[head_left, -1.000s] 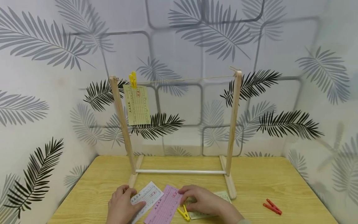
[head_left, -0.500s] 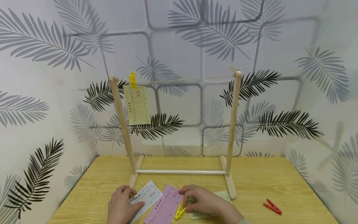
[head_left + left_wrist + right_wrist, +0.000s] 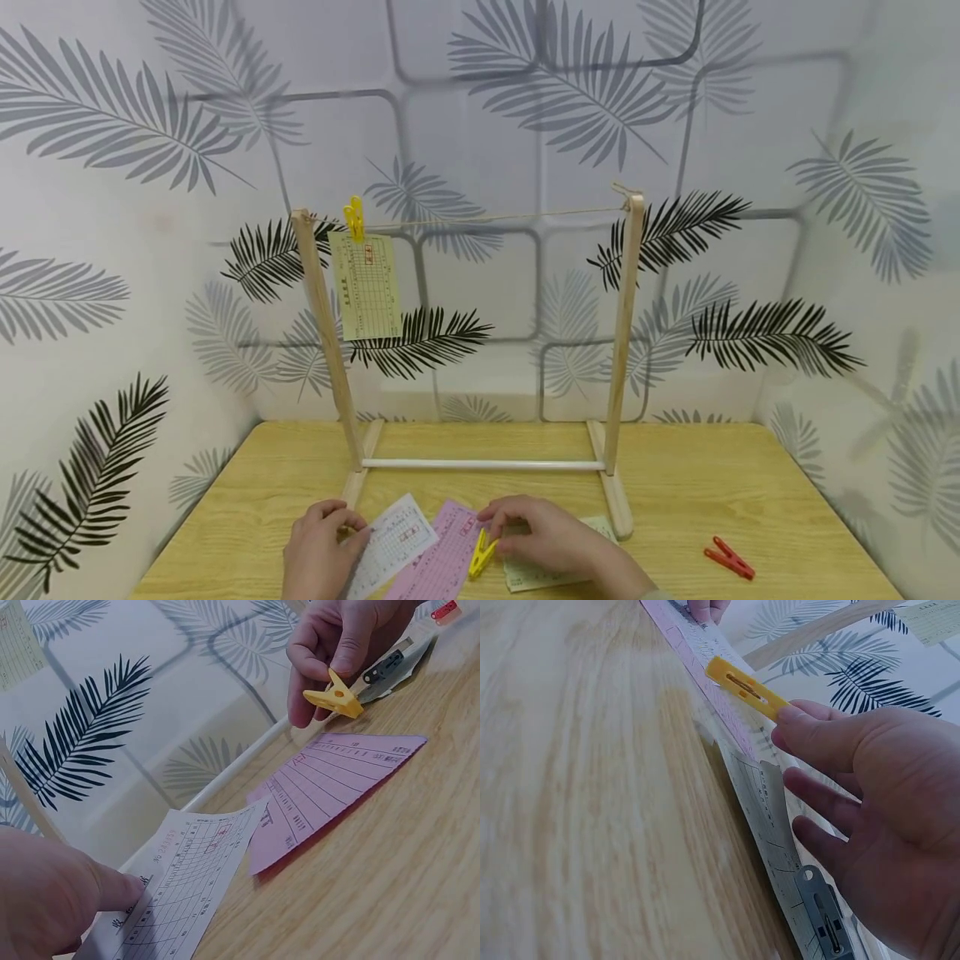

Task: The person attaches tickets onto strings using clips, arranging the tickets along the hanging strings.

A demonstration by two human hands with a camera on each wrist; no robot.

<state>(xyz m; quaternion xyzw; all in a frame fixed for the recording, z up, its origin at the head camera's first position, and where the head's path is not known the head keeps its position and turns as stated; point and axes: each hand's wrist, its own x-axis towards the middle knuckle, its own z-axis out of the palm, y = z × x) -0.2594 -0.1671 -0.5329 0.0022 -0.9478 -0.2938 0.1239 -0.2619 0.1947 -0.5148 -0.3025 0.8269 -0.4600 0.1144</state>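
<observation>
**Yellow peg lifted between the slips, white slip pinned down**

The right hand (image 3: 551,537) has its grip clenched on a yellow clothes peg (image 3: 480,557), thumb and fingers pinching one end so the rest sticks out free, just above the near edge of the worktop (image 3: 750,483). Held that way, the peg looks ready to be squeezed open. The left hand (image 3: 318,550) grasps nothing; a straight fingertip presses on the white slip (image 3: 393,542), which keeps the paper from sliding.

Four paper slips show in all. Three lie at the near edge: the white one on the left, a pink slip (image 3: 442,558) beside it in the middle, and a pale green slip (image 3: 540,575) under the right hand. The fourth, a yellowish slip (image 3: 367,286), hangs from the string (image 3: 495,217) of the wooden rack (image 3: 622,333), clamped by a second yellow peg (image 3: 354,218) near the left post.

Three pegs are plainly visible: the two yellow ones and a red peg (image 3: 729,557) lying well apart on the right. A dark clip-like piece (image 3: 821,911) rests on the green slip; it may be another clip, but the view is too poor to say.
</observation>
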